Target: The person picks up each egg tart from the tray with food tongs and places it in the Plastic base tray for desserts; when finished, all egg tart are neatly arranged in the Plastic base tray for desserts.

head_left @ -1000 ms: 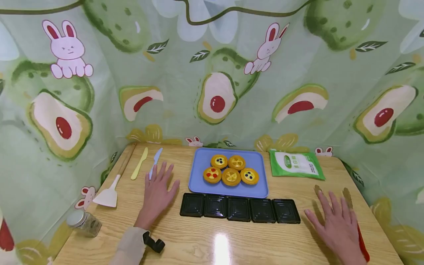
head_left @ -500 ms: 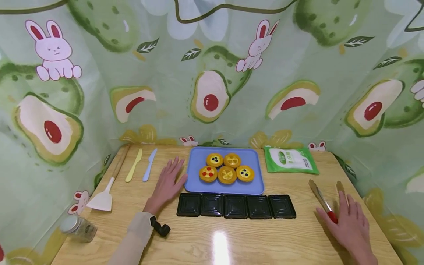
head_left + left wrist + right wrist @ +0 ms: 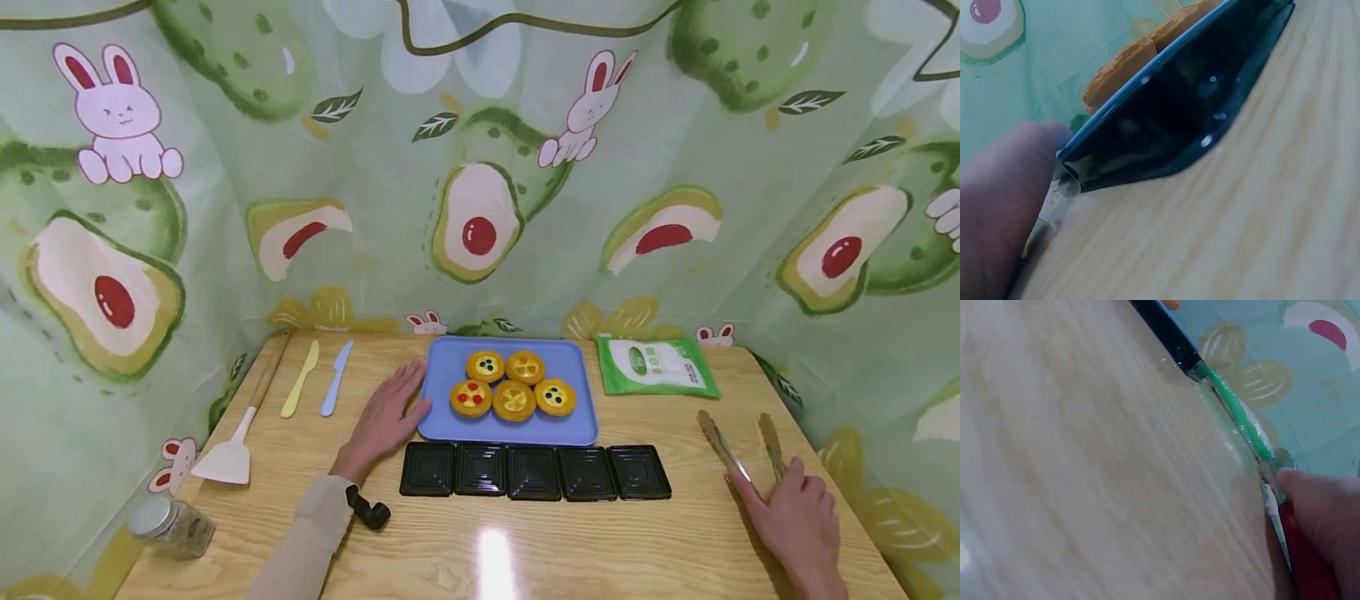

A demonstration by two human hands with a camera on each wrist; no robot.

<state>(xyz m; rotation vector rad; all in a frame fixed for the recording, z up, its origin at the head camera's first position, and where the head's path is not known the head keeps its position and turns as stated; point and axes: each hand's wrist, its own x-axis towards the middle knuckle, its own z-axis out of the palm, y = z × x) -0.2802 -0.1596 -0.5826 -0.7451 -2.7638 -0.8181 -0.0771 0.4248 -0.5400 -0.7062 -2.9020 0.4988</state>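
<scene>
One pair of red-handled metal tongs [image 3: 724,447] is held in the right hand [image 3: 801,518], at about 4 o'clock from the tray's centre; the tongs' arms are spread and their tips are pointed toward 11 o'clock. The thumb is laid along one arm and the fingers are bent at the other; how firmly the tongs are gripped cannot be told, the far side being hidden. The left hand [image 3: 388,414] is rested at the 9 o'clock rim of one blue rectangular tray [image 3: 576,431], its fingers nearly straight, with nothing enclosed.

The tongs should be light and springy, best taken by the red handles. The tray appears stiff, light and rather slippery; it would be best held by opposite rims and kept level, since loose tarts could slide.

Five round tarts [image 3: 514,402] are carried on the tray: two dark-berried, two wedge-topped, one red-topped. Five square black dishes [image 3: 534,473] are lined up at 6 o'clock. One green-and-white packet [image 3: 678,382] is placed near 3 o'clock. One yellow knife [image 3: 300,382] and one blue knife [image 3: 337,379] are laid toward 9 o'clock, one wooden-handled spatula [image 3: 227,461] beyond, and one metal-lidded jar [image 3: 180,527] near 8 o'clock.
</scene>
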